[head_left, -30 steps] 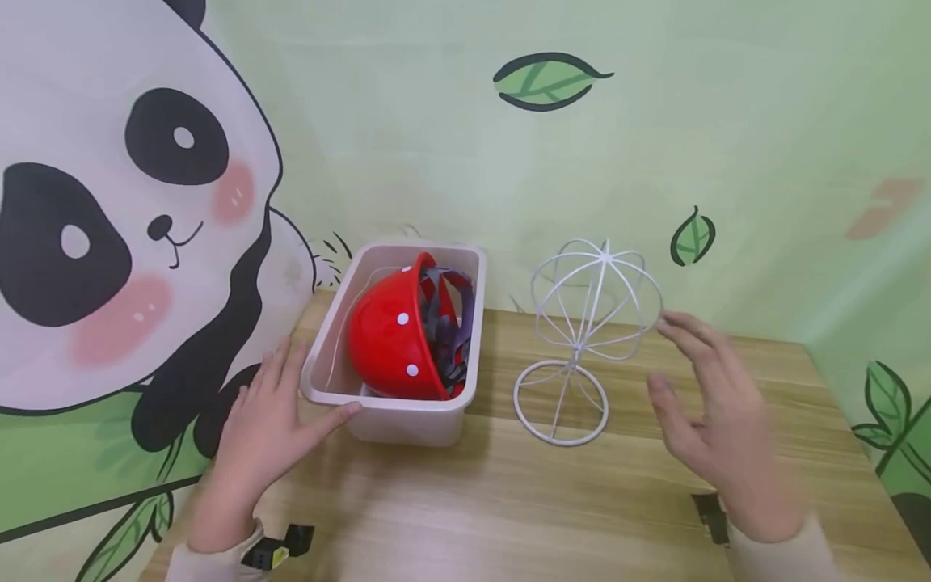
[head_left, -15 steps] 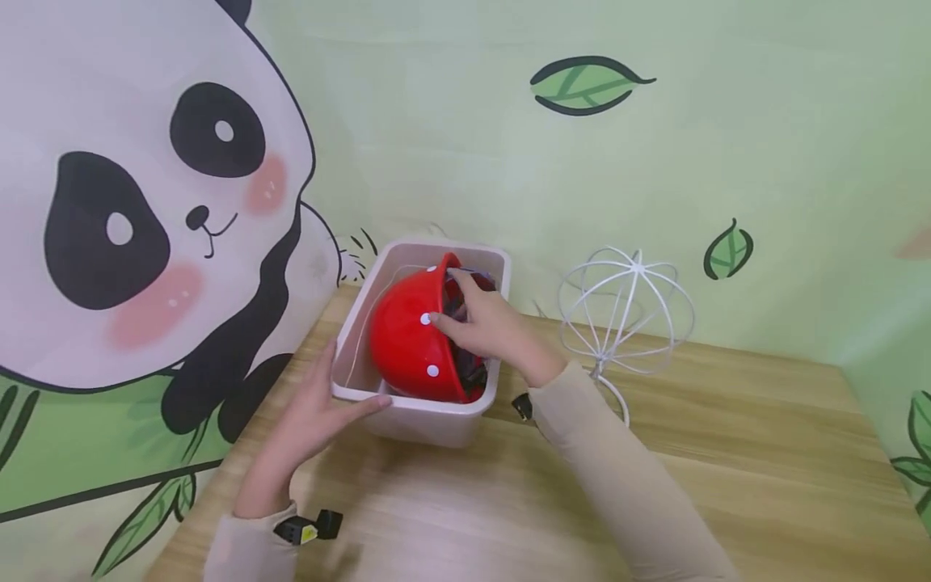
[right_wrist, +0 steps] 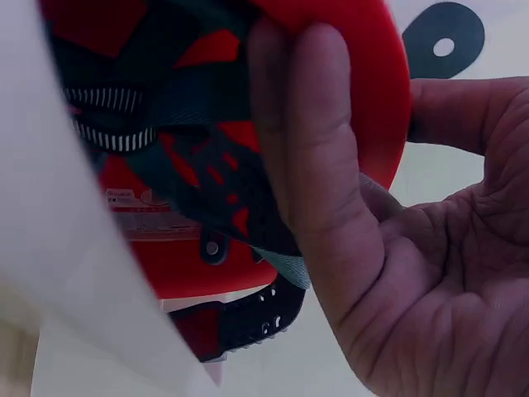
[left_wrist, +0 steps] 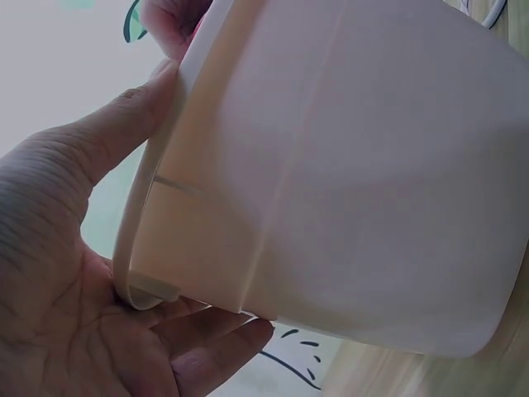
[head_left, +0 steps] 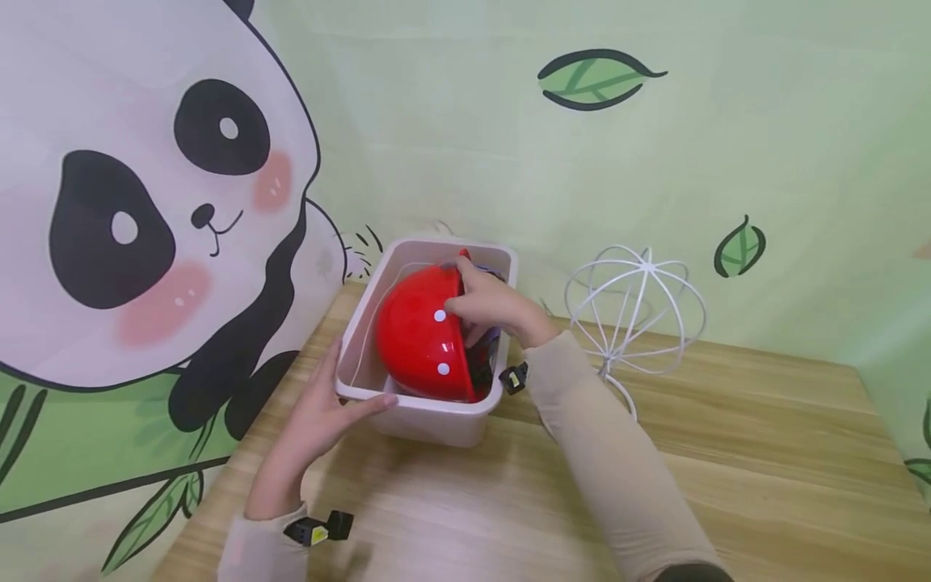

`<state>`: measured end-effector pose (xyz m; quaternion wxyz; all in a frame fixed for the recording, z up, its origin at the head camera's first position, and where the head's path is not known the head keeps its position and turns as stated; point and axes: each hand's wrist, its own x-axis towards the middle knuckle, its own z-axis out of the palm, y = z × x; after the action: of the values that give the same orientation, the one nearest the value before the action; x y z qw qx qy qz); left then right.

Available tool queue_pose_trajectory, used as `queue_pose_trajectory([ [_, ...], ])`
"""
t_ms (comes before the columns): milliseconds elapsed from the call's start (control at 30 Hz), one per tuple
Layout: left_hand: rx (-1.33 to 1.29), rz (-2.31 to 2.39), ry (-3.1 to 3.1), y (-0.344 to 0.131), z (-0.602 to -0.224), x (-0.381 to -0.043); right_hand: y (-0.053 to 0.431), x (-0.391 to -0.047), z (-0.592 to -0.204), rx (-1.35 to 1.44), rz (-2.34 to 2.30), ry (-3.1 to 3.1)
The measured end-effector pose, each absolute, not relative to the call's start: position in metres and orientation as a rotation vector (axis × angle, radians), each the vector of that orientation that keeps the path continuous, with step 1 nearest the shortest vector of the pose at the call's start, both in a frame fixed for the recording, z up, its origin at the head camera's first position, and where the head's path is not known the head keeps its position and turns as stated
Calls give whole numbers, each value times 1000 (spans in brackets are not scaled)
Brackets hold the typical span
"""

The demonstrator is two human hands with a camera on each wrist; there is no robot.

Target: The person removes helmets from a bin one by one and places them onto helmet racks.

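Observation:
A red safety helmet (head_left: 418, 331) with white dots lies on its side in a white plastic bin (head_left: 429, 424), its open side facing right. My right hand (head_left: 490, 303) grips the helmet's rim, thumb on the outer shell and fingers inside. In the right wrist view, those fingers (right_wrist: 322, 141) lie against dark straps (right_wrist: 190, 107) inside the helmet (right_wrist: 372, 74). My left hand (head_left: 320, 412) holds the bin's near left corner, thumb along the front rim and fingers at the left side. The left wrist view shows this thumb (left_wrist: 124, 124) on the bin's rim (left_wrist: 136, 223).
A white wire stand (head_left: 643, 311) with a round cage top stands right of the bin, its base partly hidden behind my right sleeve (head_left: 604, 453). The wooden table (head_left: 785, 453) meets a green wall (head_left: 800, 162) printed with a panda (head_left: 145, 202) and leaves.
My right hand has moved left from beside the wire stand into the bin and taken hold of the helmet's rim. The helmet has turned slightly. My left hand keeps its place on the bin.

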<state>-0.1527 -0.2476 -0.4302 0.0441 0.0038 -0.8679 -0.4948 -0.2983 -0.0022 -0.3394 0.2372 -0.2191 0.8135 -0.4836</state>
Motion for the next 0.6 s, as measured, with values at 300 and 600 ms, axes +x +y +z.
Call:
queue_pose_trajectory([
  [300, 18, -1497, -2654, -248, -429, -150, 14, -290, -330, -509, -1737, 2224],
  [600, -87, -1554, -2618, -241, -416, -147, 34, -266, -308, -405, -2202, 1769],
])
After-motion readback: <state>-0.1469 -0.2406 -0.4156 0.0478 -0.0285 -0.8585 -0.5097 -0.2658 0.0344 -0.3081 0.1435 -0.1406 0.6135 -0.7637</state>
